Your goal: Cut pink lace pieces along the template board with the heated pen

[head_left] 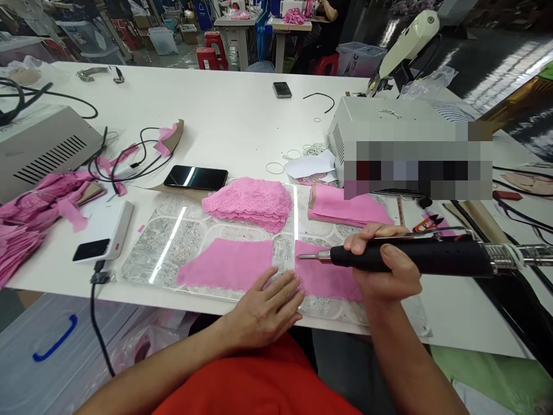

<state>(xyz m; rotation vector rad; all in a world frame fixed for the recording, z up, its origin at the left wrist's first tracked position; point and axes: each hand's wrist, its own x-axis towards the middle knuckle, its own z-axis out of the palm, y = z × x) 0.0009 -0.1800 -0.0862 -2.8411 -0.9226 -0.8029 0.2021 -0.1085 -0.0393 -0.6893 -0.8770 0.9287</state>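
My right hand (384,259) grips a black handheld tool (415,257) with a thin metal tip; it looks like an electric screwdriver or hot-tip pen. The tip points left, over a pink fabric piece (328,282). My left hand (270,305) lies flat, fingers spread, by the near edge of another pink fabric piece (228,265). Both pieces rest on a clear patterned mat (173,259). Behind them sit a stack of pink lace pieces (248,202) and a folded pink fabric stack (345,206).
A black phone (196,177) lies behind the mat. To the left are a white power bank (103,231), cables and pink fabric bundles (38,207). Grey boxes stand at left (47,144) and right (389,118). A person (330,14) sits at a far table.
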